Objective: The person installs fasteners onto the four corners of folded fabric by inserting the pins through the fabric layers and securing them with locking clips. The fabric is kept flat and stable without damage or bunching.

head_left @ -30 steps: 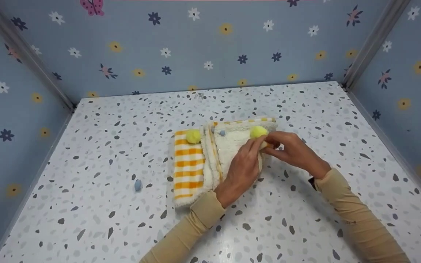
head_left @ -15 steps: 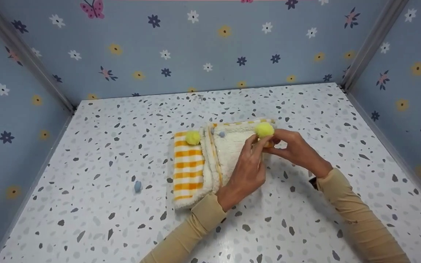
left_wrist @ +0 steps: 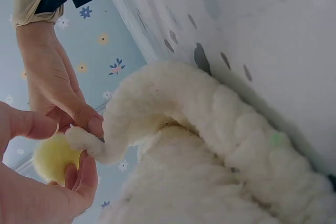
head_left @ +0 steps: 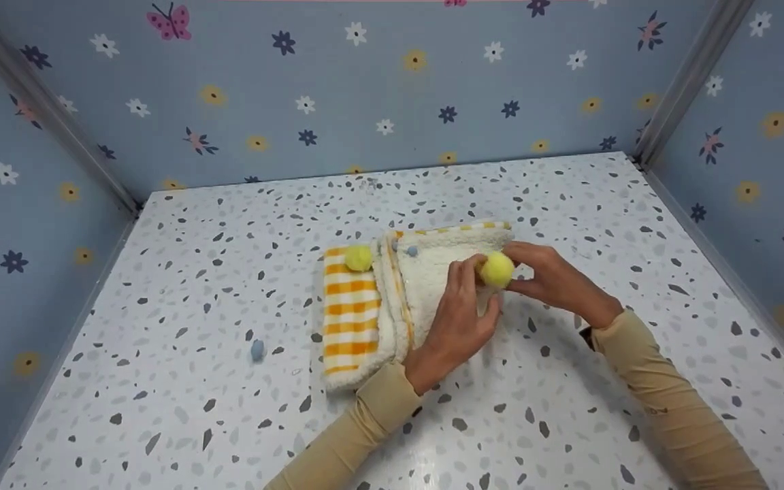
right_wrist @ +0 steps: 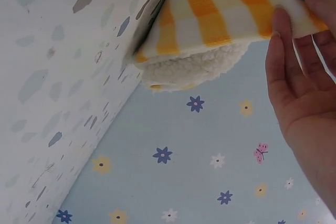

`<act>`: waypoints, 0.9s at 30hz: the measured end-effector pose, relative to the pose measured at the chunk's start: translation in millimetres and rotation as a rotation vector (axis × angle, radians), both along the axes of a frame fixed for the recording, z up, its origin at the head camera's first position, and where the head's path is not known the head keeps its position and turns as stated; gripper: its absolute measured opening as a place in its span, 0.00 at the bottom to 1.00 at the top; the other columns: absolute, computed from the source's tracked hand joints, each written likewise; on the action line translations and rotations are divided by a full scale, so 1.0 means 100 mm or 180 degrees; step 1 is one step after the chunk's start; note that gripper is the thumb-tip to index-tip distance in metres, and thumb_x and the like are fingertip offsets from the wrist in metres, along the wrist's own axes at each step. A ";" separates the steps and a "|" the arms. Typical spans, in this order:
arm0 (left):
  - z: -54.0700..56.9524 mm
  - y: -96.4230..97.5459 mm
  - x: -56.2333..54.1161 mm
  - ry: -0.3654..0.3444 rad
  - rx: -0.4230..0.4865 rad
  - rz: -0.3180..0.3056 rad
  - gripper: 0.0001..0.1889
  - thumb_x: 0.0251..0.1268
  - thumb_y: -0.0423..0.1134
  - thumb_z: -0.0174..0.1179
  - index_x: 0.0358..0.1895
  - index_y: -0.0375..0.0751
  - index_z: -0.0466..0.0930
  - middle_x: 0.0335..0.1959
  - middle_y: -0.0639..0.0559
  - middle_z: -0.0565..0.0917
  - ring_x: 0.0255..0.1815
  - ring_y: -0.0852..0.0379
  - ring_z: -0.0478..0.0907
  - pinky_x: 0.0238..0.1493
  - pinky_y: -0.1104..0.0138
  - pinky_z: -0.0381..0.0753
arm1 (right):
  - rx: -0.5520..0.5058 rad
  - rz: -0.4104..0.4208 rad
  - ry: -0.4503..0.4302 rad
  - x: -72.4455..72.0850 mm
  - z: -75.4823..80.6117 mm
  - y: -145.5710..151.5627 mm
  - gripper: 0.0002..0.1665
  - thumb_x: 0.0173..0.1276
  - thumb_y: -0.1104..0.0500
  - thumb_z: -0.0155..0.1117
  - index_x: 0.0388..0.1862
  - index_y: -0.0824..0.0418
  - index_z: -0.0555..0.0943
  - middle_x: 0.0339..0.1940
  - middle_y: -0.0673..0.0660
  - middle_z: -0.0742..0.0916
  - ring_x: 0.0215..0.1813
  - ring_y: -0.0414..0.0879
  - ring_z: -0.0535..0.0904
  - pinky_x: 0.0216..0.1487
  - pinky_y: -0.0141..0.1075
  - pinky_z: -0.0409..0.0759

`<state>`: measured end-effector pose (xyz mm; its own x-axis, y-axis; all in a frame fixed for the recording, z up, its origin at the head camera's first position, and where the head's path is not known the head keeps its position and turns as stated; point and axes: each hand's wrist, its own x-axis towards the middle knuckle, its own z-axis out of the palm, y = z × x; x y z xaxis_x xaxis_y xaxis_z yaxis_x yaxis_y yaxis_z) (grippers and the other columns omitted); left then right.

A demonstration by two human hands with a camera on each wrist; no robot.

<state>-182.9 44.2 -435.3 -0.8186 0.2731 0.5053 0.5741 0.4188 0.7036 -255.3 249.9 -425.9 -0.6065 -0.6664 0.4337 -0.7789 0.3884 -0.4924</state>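
Note:
A fleece-lined cloth (head_left: 351, 320), orange and white checked with a cream fluffy lining, lies folded on the table. At its right side my right hand (head_left: 559, 278) pinches the edge; the right wrist view shows the checked side (right_wrist: 207, 9) between thumb and fingers. My left hand (head_left: 452, 323) has its fingers curled at the same edge, beside a yellow pom-pom (head_left: 498, 269). In the left wrist view the left fingertips (left_wrist: 86, 174) meet the fluffy rim, with that pom-pom (left_wrist: 55, 158) partly hidden behind. Another yellow pom-pom (head_left: 358, 258) sits at the cloth's upper left.
A small blue-grey lump (head_left: 257, 350) lies on the speckled white table (head_left: 160, 381), left of the cloth. Another small blue-grey piece (head_left: 412, 251) is on the lining. Flowered blue panels (head_left: 337, 82) enclose the back and both sides.
The right-hand pom-pom has come down toward me, now in front of the fingers and between both hands. My left thumb has spread away from its fingers.

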 end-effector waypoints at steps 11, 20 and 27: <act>0.03 -0.02 0.09 0.0237 -0.0339 -0.0053 0.17 0.63 0.19 0.52 0.53 0.36 0.69 0.48 0.43 0.71 0.41 0.53 0.73 0.47 0.69 0.76 | 0.0090 0.0138 -0.0047 -0.02 0.02 0.03 0.18 0.62 0.74 0.73 0.46 0.59 0.82 0.44 0.51 0.85 0.46 0.43 0.81 0.47 0.47 0.83; 0.01 -0.17 0.18 0.0171 -0.0576 -0.0097 0.12 0.70 0.21 0.51 0.51 0.36 0.72 0.48 0.43 0.73 0.42 0.51 0.77 0.43 0.66 0.77 | 0.0169 0.0101 -0.0238 0.00 0.02 0.06 0.16 0.64 0.72 0.73 0.47 0.60 0.83 0.45 0.52 0.86 0.47 0.44 0.83 0.50 0.40 0.82; -0.05 -0.35 0.20 0.0301 -0.0692 0.0080 0.09 0.71 0.23 0.53 0.49 0.36 0.75 0.46 0.42 0.76 0.37 0.52 0.76 0.39 0.63 0.77 | 0.0168 0.0165 -0.0353 0.00 0.03 0.07 0.19 0.63 0.76 0.71 0.48 0.59 0.82 0.46 0.53 0.86 0.47 0.47 0.83 0.49 0.45 0.82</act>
